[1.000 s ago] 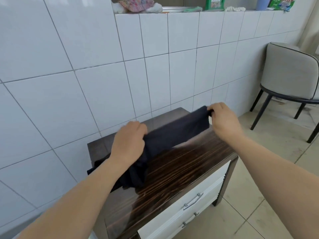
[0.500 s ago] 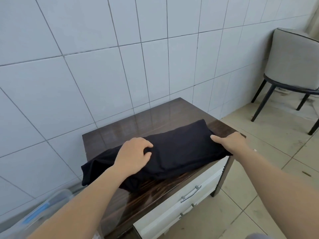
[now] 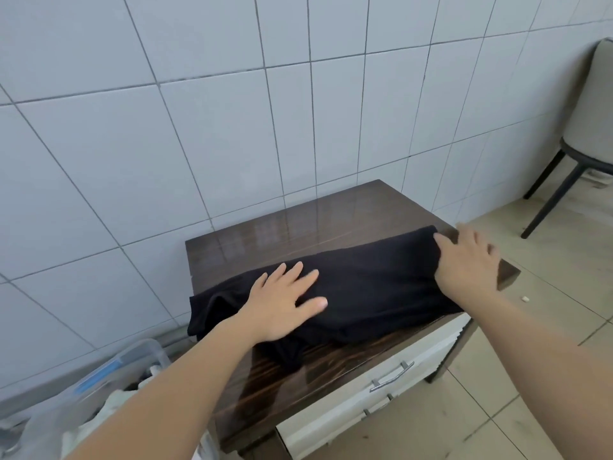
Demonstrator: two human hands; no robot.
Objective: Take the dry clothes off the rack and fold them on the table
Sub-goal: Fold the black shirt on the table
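Two hands flat on black garment [image 3: 371,293]; chair [image 3: 583,127] beside table [image 3: 265,237].

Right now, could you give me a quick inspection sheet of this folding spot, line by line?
Surface: glossy dark wood table top over white drawers, set against the tiled wall.
Job's things: black garment lying flat, bunched at its left end.
Clutter: clear plastic bin with pale cloth, on the floor at left.
Grippers: left hand flat on the garment, fingers spread; right hand open at its right end, blurred.
Cables: nothing seen.
Surroundings: grey chair at right, tiled floor with a small white scrap.
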